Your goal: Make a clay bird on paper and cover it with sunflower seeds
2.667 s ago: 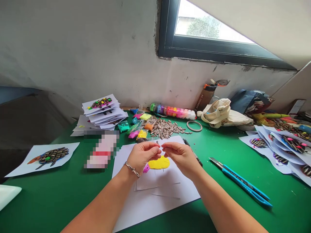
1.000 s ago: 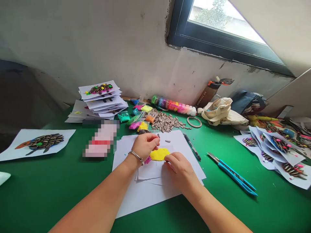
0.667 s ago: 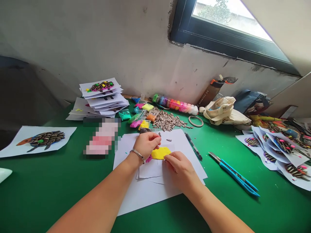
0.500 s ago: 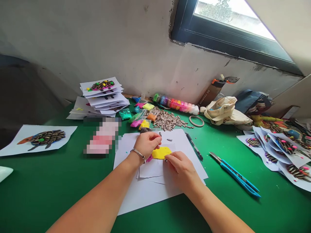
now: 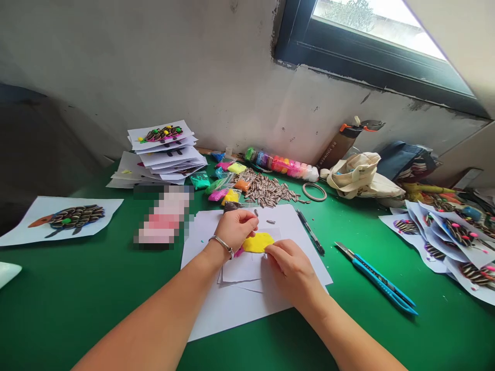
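Observation:
A flat yellow clay shape [image 5: 257,241] with a small pink piece at its left end lies on white paper sheets [image 5: 247,304] on the green table. My left hand [image 5: 235,228], with a bracelet at the wrist, rests curled at the shape's upper left edge, fingertips pinched; what it holds is hidden. My right hand [image 5: 291,268] presses its pinched fingertips at the shape's lower right edge, seemingly on a sunflower seed. Two loose seeds [image 5: 270,221] lie on the paper just behind the shape.
A pile of sunflower seeds [image 5: 270,190], clay packets [image 5: 228,185] and clay tubs [image 5: 282,167] sit behind the paper. A pen [image 5: 309,236] and blue cutter [image 5: 377,278] lie to the right. Finished seed pictures are stacked at back left [image 5: 162,149], left [image 5: 62,219] and right [image 5: 452,237].
Both hands came down from being held together above the clay to its edges on the paper. In the last second they barely moved; the view shifted slightly.

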Demonstrator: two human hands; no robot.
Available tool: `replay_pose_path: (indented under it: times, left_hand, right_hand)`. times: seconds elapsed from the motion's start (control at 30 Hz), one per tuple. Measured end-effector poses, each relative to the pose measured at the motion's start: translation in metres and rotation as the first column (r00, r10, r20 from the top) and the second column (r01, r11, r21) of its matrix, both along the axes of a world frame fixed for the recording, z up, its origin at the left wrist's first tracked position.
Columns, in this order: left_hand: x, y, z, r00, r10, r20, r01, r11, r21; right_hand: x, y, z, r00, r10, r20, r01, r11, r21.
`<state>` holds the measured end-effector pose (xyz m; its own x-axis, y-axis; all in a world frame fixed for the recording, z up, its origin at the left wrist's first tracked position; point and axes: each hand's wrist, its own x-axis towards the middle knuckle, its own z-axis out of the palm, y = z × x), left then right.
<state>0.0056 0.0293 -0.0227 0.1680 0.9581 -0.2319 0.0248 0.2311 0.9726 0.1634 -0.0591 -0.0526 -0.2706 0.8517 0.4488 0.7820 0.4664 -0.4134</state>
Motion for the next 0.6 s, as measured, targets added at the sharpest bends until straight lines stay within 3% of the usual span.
replay_pose_path:
  times: [0.33,0.6]
  left_hand:
    - [0.0009,0.0012,-0.0036,1.000,0.000,-0.022,0.000,1.000,-0.005]
    - [0.0009,0.0015,-0.0049,1.000,0.006,-0.023,-0.006,1.000,0.006]
  right_hand:
    - [-0.0032,-0.0003,0.0025,0.997,0.009,0.077,-0.009,1.000,0.007]
    - [-0.0002,-0.0039,0.0061,1.000,0.021,-0.015,-0.023,0.990,-0.138]
